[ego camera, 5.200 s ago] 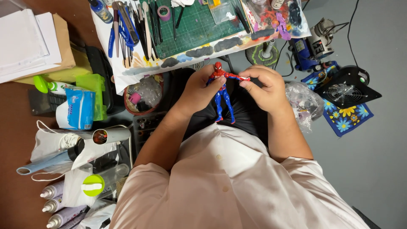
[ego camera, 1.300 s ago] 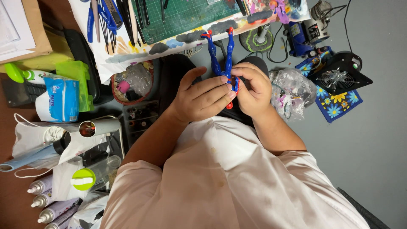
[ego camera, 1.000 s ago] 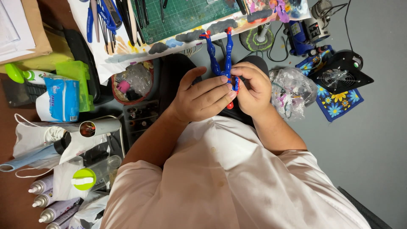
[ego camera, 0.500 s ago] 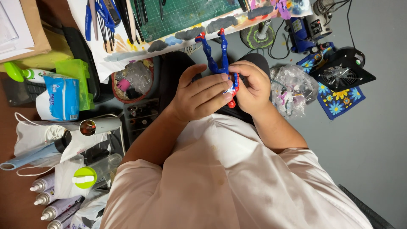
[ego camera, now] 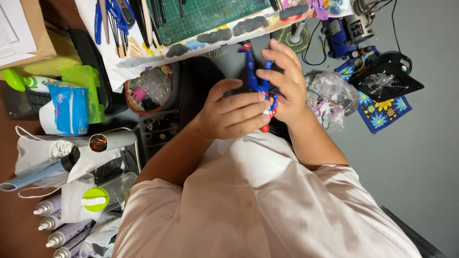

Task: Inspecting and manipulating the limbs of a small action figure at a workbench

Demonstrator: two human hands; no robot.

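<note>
Crowded desk (ego camera: 143, 57) edge above a grey floor (ego camera: 420, 157), toy figure worked over the lap.

Seen from overhead: green cutting mat (ego camera: 205, 16) up top, black fan (ego camera: 385, 81) on a flowered cloth at the side, crinkled plastic bag (ego camera: 330, 98) just beside the right forearm. Left hand (ego camera: 232, 114) half curled, fingers against the red-and-blue toy figure (ego camera: 258, 83); right hand (ego camera: 284, 83) wrapped round its body, legs pointing up toward the desk. Risk, as a judgement: thin limbs twisted too hard at a joint and snapped or popped loose; small parts dropped from the lap to the floor or lost among the clutter.
</note>
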